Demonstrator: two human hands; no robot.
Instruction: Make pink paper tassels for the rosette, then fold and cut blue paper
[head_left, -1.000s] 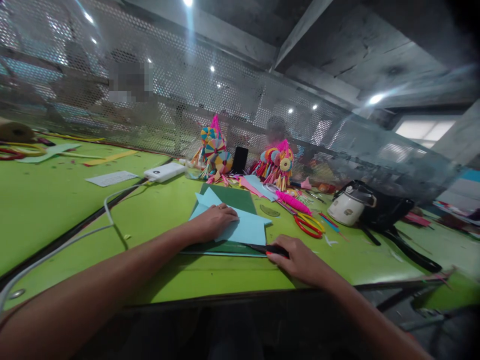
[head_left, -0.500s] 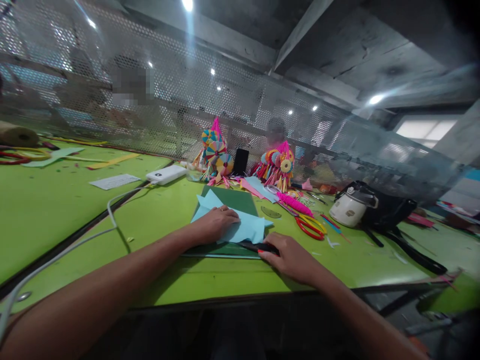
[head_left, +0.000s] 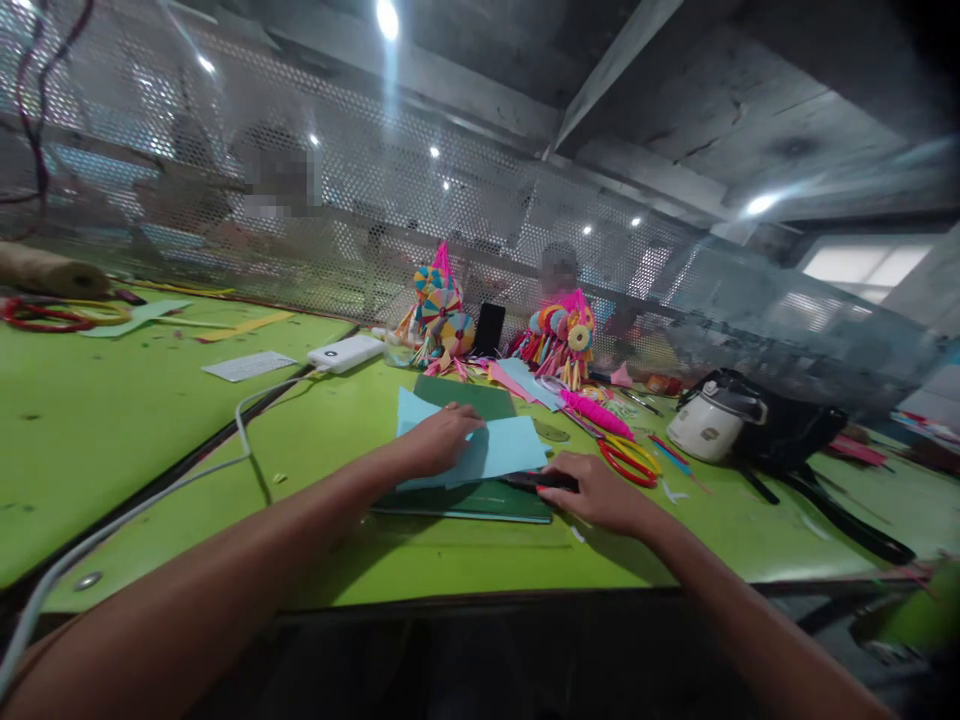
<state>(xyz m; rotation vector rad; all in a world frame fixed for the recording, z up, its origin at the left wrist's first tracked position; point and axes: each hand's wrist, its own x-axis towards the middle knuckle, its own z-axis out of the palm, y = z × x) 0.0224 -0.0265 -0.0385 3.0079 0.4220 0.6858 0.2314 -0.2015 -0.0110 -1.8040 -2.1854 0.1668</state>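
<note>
Sheets of light blue paper point(head_left: 499, 450) lie folded or overlapping on a dark green board or book point(head_left: 480, 500) in front of me. My left hand point(head_left: 444, 440) is closed on the paper, its fingertips at the upper edge and the palm hiding part of it. To the right, my right hand point(head_left: 596, 492) grips a slim black cutter knife point(head_left: 541, 481). Its dark tip lies along the paper's lower right edge, above the green cover; the blade itself is hard to make out.
Scissors with red and yellow handles point(head_left: 630, 462) and a pink yarn bundle point(head_left: 596, 412) lie right of the paper. Behind stand colourful tasselled ornaments point(head_left: 442, 315) and a phone point(head_left: 490, 328). A power bank point(head_left: 346, 353) trails a white cable point(head_left: 240, 425) on the left; a white kettle-like pot point(head_left: 705, 425) stands right.
The paper lies flatter, with its right part turned. My right hand and the knife have shifted slightly to the right. A small white scrap now shows near the table's front. The view has tilted a little.
</note>
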